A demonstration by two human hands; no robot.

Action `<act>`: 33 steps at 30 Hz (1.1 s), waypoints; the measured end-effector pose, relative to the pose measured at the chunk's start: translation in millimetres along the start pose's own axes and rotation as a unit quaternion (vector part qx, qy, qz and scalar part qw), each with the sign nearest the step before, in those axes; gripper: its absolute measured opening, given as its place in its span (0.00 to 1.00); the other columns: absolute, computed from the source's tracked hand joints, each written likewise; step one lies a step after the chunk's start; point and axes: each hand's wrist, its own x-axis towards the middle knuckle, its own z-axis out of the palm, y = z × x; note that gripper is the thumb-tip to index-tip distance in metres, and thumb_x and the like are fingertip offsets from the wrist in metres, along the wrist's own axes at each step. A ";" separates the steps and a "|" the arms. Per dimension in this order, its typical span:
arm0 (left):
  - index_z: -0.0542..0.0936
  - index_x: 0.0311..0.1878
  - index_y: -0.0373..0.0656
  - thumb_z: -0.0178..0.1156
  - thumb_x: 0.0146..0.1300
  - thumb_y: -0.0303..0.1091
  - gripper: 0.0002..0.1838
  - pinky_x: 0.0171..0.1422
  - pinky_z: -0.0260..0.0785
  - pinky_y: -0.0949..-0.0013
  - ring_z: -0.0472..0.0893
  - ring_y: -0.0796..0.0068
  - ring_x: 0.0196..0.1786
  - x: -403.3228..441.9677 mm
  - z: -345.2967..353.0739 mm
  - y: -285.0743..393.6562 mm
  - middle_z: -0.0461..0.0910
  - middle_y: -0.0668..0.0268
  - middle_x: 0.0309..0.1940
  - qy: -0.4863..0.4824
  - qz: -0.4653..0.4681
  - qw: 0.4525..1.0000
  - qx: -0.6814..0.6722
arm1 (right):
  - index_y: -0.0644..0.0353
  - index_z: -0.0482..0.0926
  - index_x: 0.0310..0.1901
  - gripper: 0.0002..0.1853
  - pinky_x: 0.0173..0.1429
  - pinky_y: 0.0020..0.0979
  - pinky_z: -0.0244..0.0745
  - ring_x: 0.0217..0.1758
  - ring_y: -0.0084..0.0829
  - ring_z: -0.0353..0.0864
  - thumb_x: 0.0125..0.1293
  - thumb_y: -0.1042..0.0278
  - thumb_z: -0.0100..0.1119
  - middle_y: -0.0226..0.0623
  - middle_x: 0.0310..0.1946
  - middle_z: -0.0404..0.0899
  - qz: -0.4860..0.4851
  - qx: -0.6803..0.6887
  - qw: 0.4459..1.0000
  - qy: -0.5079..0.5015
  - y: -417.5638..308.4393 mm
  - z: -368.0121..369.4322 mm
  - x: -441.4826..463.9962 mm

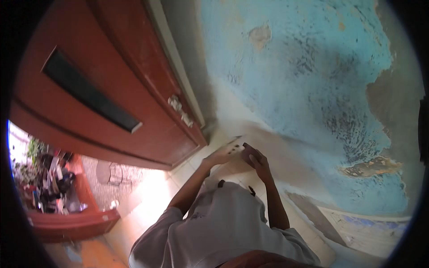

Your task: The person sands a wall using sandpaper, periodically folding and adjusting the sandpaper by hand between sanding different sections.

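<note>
My right hand (pixel 262 166) grips a flat, dark reddish-brown block (pixel 250 154), with the thumb lying over its near face. To its left, my left hand (pixel 219 155) is held out with the fingers stretched forward. Strong light washes that hand out, and small dark spots show near its fingertips. A thin dark sliver (pixel 238 137) lies just beyond the fingers; I cannot tell what it is or whether the hand touches it. Both hands are in front of my body, close to the lower part of a worn blue wall (pixel 286 89).
A red-brown door (pixel 111 76) with a dark glass strip and metal handle (pixel 178 110) stands open at left. Beyond it are a wire-framed chair (pixel 117 173), plants and piled goods. Pale tiles (pixel 183 172) cover the floor. Paint peels at a wall patch (pixel 373 167).
</note>
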 end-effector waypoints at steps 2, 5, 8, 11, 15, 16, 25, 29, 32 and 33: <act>0.68 0.82 0.45 0.49 0.86 0.45 0.27 0.79 0.65 0.56 0.76 0.52 0.72 13.5 -61.8 -1.7 0.75 0.47 0.72 0.071 0.119 0.986 0.094 | 0.62 0.79 0.70 0.20 0.73 0.37 0.74 0.68 0.41 0.83 0.83 0.71 0.51 0.46 0.64 0.85 -0.087 -0.125 0.988 0.016 -29.1 -0.9 31.0; 0.71 0.79 0.44 0.50 0.86 0.41 0.25 0.75 0.68 0.57 0.80 0.52 0.66 21.8 -151.7 26.7 0.80 0.51 0.62 0.167 0.202 0.948 0.179 | 0.56 0.78 0.73 0.27 0.77 0.45 0.73 0.73 0.53 0.78 0.76 0.83 0.47 0.50 0.69 0.80 -0.181 -0.389 0.902 0.049 -62.5 -9.0 77.1; 0.75 0.74 0.42 0.53 0.80 0.31 0.22 0.69 0.73 0.55 0.81 0.48 0.60 42.1 -224.5 43.2 0.81 0.49 0.60 0.185 0.230 0.928 0.226 | 0.45 0.75 0.76 0.40 0.77 0.51 0.72 0.75 0.52 0.77 0.63 0.88 0.51 0.46 0.71 0.79 -0.284 -0.471 0.831 0.087 -154.6 8.5 117.8; 0.76 0.73 0.42 0.53 0.81 0.31 0.20 0.68 0.73 0.57 0.80 0.46 0.60 59.4 -264.7 59.8 0.81 0.50 0.59 0.151 0.288 0.920 0.217 | 0.43 0.74 0.77 0.44 0.78 0.51 0.72 0.77 0.50 0.75 0.58 0.89 0.54 0.42 0.73 0.78 -0.367 -0.546 0.747 0.093 -229.9 32.2 155.7; 0.77 0.72 0.42 0.53 0.82 0.33 0.20 0.69 0.73 0.56 0.80 0.43 0.62 88.5 -287.3 38.2 0.81 0.49 0.61 0.094 0.285 0.935 0.190 | 0.48 0.73 0.77 0.40 0.81 0.47 0.70 0.79 0.45 0.72 0.61 0.83 0.58 0.37 0.73 0.77 -0.426 -0.690 0.575 0.106 -293.2 65.9 206.0; 0.77 0.71 0.42 0.53 0.82 0.34 0.19 0.70 0.73 0.54 0.80 0.43 0.64 97.9 -290.3 26.6 0.81 0.49 0.62 0.097 0.286 0.930 0.210 | 0.50 0.73 0.77 0.37 0.82 0.46 0.69 0.79 0.44 0.72 0.63 0.80 0.59 0.36 0.73 0.76 -0.462 -0.727 0.497 0.107 -307.9 71.0 223.1; 0.80 0.64 0.40 0.57 0.78 0.32 0.16 0.65 0.75 0.51 0.80 0.39 0.61 117.1 -290.4 -2.8 0.82 0.47 0.61 0.099 0.331 0.899 0.269 | 0.54 0.75 0.74 0.29 0.82 0.37 0.68 0.77 0.35 0.72 0.70 0.68 0.59 0.32 0.72 0.77 -0.436 -0.778 0.337 0.301 -389.3 72.9 328.2; 0.82 0.61 0.38 0.57 0.77 0.30 0.14 0.63 0.77 0.52 0.81 0.38 0.59 118.5 -291.8 -9.9 0.83 0.48 0.58 0.084 0.304 0.916 0.246 | 0.58 0.75 0.73 0.29 0.85 0.36 0.66 0.77 0.33 0.72 0.69 0.71 0.58 0.33 0.68 0.77 -0.420 -0.883 0.188 0.097 -403.5 88.6 333.4; 0.83 0.56 0.38 0.57 0.76 0.32 0.12 0.63 0.74 0.50 0.81 0.44 0.59 120.9 -288.1 -12.7 0.85 0.52 0.53 0.081 0.319 0.928 0.173 | 0.58 0.75 0.73 0.30 0.85 0.36 0.66 0.77 0.32 0.72 0.69 0.69 0.60 0.31 0.66 0.78 -0.448 -0.822 0.193 0.294 -416.8 90.3 334.5; 0.83 0.56 0.38 0.57 0.76 0.32 0.12 0.63 0.74 0.50 0.81 0.44 0.59 119.7 -286.6 -13.3 0.85 0.52 0.53 0.082 0.318 0.929 0.172 | 0.58 0.74 0.74 0.31 0.85 0.37 0.65 0.77 0.32 0.71 0.68 0.69 0.60 0.31 0.66 0.77 -0.457 -0.849 0.196 0.182 -405.6 93.0 340.0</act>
